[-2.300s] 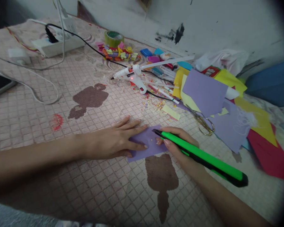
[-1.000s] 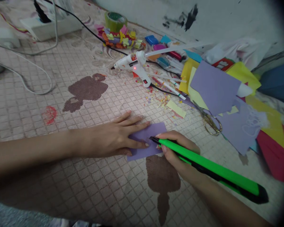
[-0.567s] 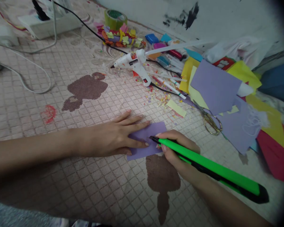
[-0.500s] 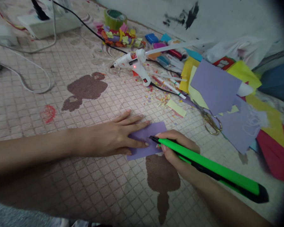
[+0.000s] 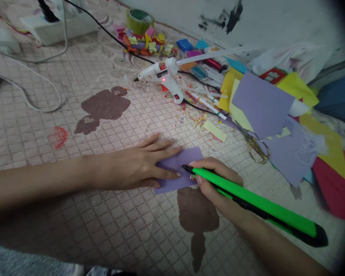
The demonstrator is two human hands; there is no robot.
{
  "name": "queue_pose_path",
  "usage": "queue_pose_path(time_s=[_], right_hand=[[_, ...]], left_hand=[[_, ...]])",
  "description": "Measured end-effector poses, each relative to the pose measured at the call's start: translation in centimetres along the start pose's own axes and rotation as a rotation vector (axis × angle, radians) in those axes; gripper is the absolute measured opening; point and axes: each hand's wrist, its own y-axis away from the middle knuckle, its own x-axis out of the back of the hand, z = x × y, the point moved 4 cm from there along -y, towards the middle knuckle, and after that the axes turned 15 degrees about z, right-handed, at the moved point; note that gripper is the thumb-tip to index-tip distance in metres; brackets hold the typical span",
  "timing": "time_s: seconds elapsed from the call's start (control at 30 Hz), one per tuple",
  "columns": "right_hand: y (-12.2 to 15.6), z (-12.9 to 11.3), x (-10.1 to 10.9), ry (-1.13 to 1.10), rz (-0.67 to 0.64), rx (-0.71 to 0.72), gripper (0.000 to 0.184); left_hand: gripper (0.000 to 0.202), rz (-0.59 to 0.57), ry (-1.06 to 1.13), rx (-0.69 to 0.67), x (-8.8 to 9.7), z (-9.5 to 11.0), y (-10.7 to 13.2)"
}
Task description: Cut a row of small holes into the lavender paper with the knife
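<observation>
A small piece of purple paper point(image 5: 189, 155) lies flat on the patterned cloth. My left hand point(image 5: 145, 163) is spread over its left part, palm down, fingers apart and pressing on it. In my right hand point(image 5: 214, 178) is a green and black utility knife point(image 5: 255, 201), gripped near its front end. The knife's black tip rests at or just above the middle of the paper, close to my left fingers; whether the blade touches cannot be made out. Its long handle slants back over my right forearm.
A white glue gun point(image 5: 165, 76) stands beyond the hands, its red light lit. Gold-handled scissors point(image 5: 257, 147) lie at the right, beside purple sheets point(image 5: 261, 101). A tape roll point(image 5: 140, 22) and a ring of paper flowers point(image 5: 149, 46) sit at the back. A power strip point(image 5: 57, 28) is far left.
Almost nothing differs. Both hands, the utility knife and the purple paper keep their places; the view has shifted only very slightly.
</observation>
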Motion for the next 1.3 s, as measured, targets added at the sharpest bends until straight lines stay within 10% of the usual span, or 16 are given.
queue_pose_path(time_s=[1.3], right_hand=[[-1.0, 0.2, 0.0, 0.037, -0.083, 0.045, 0.023]], left_hand=[[0.051, 0.002, -0.018, -0.035, 0.5, 0.0, 0.0]])
